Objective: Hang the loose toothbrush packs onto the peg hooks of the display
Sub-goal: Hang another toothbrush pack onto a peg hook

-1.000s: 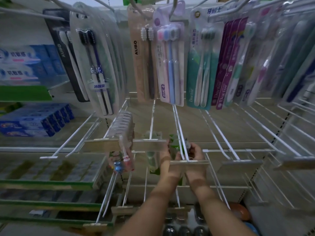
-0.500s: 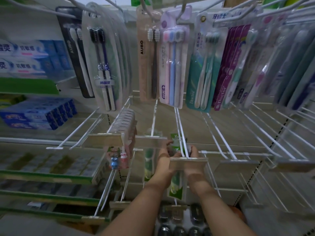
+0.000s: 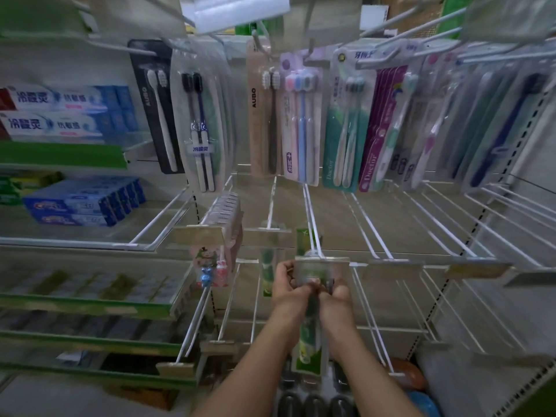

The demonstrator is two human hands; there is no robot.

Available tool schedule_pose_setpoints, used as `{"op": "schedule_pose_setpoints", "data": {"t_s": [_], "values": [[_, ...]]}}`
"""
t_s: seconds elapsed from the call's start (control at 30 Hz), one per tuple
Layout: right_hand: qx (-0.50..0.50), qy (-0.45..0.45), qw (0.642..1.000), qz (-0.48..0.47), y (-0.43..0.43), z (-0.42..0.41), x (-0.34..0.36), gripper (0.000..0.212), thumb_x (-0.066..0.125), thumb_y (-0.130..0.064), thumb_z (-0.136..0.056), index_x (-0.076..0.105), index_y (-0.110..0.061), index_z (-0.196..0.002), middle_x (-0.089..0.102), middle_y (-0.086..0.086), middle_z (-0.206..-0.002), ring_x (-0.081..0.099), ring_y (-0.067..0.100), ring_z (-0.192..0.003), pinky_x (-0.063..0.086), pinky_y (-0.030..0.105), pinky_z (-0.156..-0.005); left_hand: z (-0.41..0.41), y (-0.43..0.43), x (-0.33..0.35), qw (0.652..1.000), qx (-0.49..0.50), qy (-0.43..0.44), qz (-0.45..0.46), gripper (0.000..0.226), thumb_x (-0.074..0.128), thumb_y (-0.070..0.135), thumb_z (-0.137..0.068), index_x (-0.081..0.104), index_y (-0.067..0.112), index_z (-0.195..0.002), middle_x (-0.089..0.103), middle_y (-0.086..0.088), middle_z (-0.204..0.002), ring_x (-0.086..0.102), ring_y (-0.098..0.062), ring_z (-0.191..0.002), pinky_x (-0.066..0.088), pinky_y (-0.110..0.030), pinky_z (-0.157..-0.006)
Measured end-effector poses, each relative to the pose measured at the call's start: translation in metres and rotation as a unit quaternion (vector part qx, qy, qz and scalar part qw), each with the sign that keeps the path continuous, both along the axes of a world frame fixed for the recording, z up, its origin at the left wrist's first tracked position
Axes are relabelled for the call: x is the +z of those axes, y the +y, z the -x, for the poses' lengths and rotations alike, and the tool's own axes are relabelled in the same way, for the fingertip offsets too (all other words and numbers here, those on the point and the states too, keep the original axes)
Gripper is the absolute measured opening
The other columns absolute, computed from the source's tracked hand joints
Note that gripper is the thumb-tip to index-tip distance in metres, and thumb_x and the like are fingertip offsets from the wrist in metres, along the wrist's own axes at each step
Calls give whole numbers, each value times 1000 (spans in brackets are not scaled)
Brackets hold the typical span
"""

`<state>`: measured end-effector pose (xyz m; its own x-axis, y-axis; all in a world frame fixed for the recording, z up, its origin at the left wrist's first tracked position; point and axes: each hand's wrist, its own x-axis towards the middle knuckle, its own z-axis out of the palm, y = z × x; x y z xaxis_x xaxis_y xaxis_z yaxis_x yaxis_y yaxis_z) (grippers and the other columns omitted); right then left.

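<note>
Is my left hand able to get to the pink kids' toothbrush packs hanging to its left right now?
Probably, but not freely: nothing stands between the left hand and the kids' packs, yet it grips the green toothbrush pack together with the right hand.

Green toothbrush pack (image 3: 307, 352) upright; held by left hand (image 3: 289, 291), right hand (image 3: 334, 300)

Dim, soft motion blur, edges fisheye-bent.
</note>
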<state>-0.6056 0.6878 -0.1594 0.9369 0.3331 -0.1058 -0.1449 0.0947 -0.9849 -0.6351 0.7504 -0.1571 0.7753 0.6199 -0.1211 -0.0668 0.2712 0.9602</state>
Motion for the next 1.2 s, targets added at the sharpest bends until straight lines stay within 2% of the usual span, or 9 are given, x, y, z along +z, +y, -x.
{"op": "schedule_pose_setpoints", "data": {"t_s": [0.2,0.37,0.5,0.63,0.7,0.77,0.9,1.03,1.2], "values": [[-13,-21,1000,15,-14,15,-1,22,43,4,-93,48,-15,-84,60,12,-89,58,22,-83,50,36,-75,25,-12,12,1000,-27,10,3,33,58,-3,-87,56,23,-107,69,-2,-103,66,-18,-98,54,-25,-71],[5,-14,999,-32,-25,36,-8,30,45,5,-94,55,-21,-108,66,4,-103,63,22,-96,51,41,-89,44,-13,-1,999,-35,40,7,25,62,6,-86,62,17,-108,68,-9,-109,62,-28,-107,52,-39,-89],[-53,-54,997,15,-22,47,-21,33,51,4,-91,53,-25,-107,62,-1,-103,61,17,-95,53,31,-80,63,-10,1,988,-36,31,146,34,42,33,-98,64,8,-107,70,-14,-102,64,-26,-98,50,-35,-78],[-76,-121,985,97,-12,57,-26,39,58,-6,-89,54,-23,-124,50,-5,-115,53,14,-105,46,38,-98,71,1,0,986,-25,49,159,29,45,24,-98,60,3,-111,69,-18,-100,66,-26,-88,51,-31,-64],[-111,-195,965,135,-9,61,-26,38,61,-1,-86,58,-14,-121,48,-3,-106,53,14,-97,44,30,-90,71,5,0,986,-9,55,159,23,48,18,-97,60,4,-110,67,-21,-106,66,-27,-89,52,-30,-65],[-115,-240,953,142,-6,66,-25,31,64,1,-82,59,-22,-103,51,-3,-95,55,17,-88,45,29,-81,70,9,-1,985,5,42,169,21,48,13,-96,62,4,-109,66,-22,-109,65,-29,-92,53,-30,-65],[-46,-189,976,95,7,69,-20,29,61,-3,-86,46,-28,-81,59,-5,-81,58,12,-74,42,18,-62,69,17,1,988,37,35,144,22,46,12,-97,65,3,-103,68,-18,-100,65,-23,-78,51,-24,-50],[6,-135,988,69,25,64,-16,19,54,-11,-93,52,-27,-83,60,-1,-90,59,13,-81,44,21,-62,65,28,-4,990,59,46,123,19,50,13,-95,68,5,-96,66,-11,-85,58,-17,-70,45,-26,-57],[-75,-32,997,0,48,43,-17,28,53,2,-89,57,-19,-72,60,0,-76,52,14,-68,43,22,-59,56,51,-11,982,159,59,82,25,53,15,-94,66,15,-72,60,-2,-69,50,-17,-66,42,-29,-66]]}}
